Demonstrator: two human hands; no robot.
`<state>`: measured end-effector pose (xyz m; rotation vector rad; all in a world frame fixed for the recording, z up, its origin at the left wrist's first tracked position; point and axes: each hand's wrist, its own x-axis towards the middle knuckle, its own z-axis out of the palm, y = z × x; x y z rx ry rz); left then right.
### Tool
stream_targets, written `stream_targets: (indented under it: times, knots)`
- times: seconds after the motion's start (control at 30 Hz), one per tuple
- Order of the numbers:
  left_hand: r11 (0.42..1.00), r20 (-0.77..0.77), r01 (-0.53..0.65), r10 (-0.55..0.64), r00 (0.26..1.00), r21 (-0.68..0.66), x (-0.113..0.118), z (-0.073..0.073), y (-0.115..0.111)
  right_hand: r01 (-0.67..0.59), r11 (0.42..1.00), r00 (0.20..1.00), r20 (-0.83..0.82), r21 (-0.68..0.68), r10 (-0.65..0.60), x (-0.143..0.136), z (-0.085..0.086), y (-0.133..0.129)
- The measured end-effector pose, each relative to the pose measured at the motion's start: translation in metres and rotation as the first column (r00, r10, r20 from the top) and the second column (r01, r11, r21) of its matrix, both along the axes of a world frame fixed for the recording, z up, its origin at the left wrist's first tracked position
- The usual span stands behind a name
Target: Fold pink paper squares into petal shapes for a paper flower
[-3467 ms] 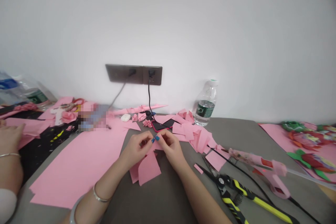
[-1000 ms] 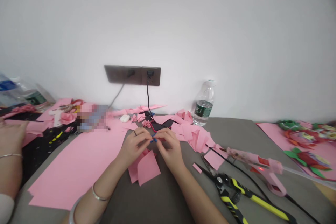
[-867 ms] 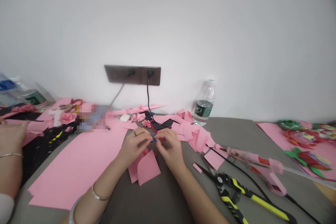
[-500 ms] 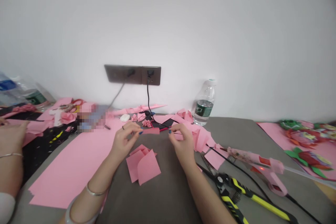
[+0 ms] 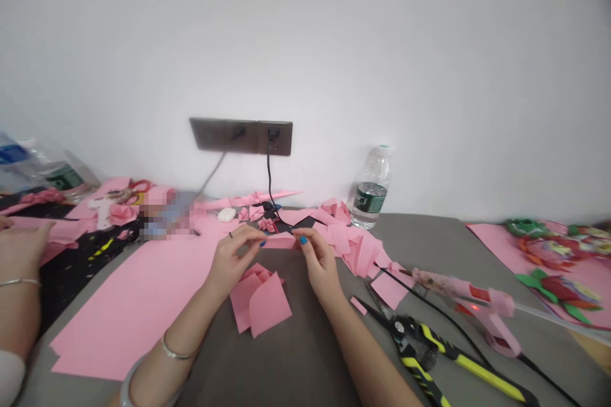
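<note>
A small strip of pink paper (image 5: 280,241) is stretched between my two hands, above the grey table. My left hand (image 5: 232,257) pinches its left end between thumb and forefinger. At the other end, the thumb and fingers of my right hand (image 5: 319,261) close on the strip. Just below and between the hands lie several folded pink paper squares (image 5: 261,303), overlapping one another. Crumpled pink paper pieces (image 5: 360,251) lie to the right of my right hand.
Large pink sheets (image 5: 128,305) lie at left, beside a co-worker's hand (image 5: 21,254). Yellow-black pliers (image 5: 420,343), a pink glue gun (image 5: 477,299) with its cord, and scissors lie at right. A water bottle (image 5: 371,187) stands by the wall. Paper flowers (image 5: 568,289) lie far right.
My right hand has moved left and taken hold of the strip's free right end. My left hand still pinches the strip, shifted slightly right.
</note>
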<state>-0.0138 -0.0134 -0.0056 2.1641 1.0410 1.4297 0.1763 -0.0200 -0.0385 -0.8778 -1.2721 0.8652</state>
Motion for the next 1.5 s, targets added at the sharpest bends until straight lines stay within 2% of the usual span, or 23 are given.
stream_targets:
  times: [0.1,0.23,0.43,0.6,0.83,1.0,1.07,1.2,1.3,1.4,1.5]
  knots:
    - [0.999,-0.011,0.046,-0.047,0.999,-0.023,0.001,-0.001,0.001,-0.004,0.999,1.0,-0.006,-0.038,0.004,0.004,0.0,0.002]
    - [0.988,-0.006,0.055,-0.057,0.998,-0.146,0.004,-0.003,0.001,-0.041,0.996,0.999,-0.035,-0.073,0.039,0.004,-0.004,0.004]
    - [0.951,0.071,0.065,-0.046,0.996,-0.301,0.007,-0.008,-0.001,-0.084,0.996,0.996,-0.022,-0.026,0.084,0.0,-0.009,0.005]
    - [0.907,0.101,0.069,-0.03,0.994,-0.414,0.006,-0.009,-0.001,-0.155,0.988,0.985,-0.079,-0.011,0.154,-0.001,-0.006,0.003]
    - [0.914,0.069,0.007,0.023,0.997,-0.405,0.01,-0.004,-0.002,-0.16,0.987,0.985,-0.071,-0.015,0.159,-0.002,-0.004,0.001]
    - [0.931,0.025,-0.096,0.112,0.993,-0.352,0.008,-0.009,0.0,-0.141,0.99,0.99,-0.021,-0.011,0.141,-0.004,-0.003,0.0]
    - [0.926,0.06,-0.118,0.15,0.987,-0.359,0.008,-0.01,0.0,-0.148,0.989,0.989,-0.027,-0.026,0.147,-0.005,-0.003,0.0]
    - [0.884,0.23,-0.002,0.124,0.965,-0.467,0.012,-0.009,-0.002,-0.198,0.978,0.975,-0.111,-0.066,0.19,-0.006,-0.004,0.001]
    - [0.876,0.295,0.037,0.122,0.948,-0.481,0.014,-0.008,-0.003,-0.196,0.978,0.97,-0.16,-0.073,0.183,-0.006,-0.005,0.003]
    - [0.877,0.289,0.035,0.121,0.95,-0.48,0.013,-0.008,-0.003,-0.184,0.981,0.971,-0.167,-0.068,0.171,-0.006,-0.005,0.003]
    - [0.892,0.214,0.01,0.098,0.972,-0.452,0.011,-0.009,-0.002,-0.166,0.985,0.976,-0.151,-0.057,0.155,-0.005,-0.005,0.003]
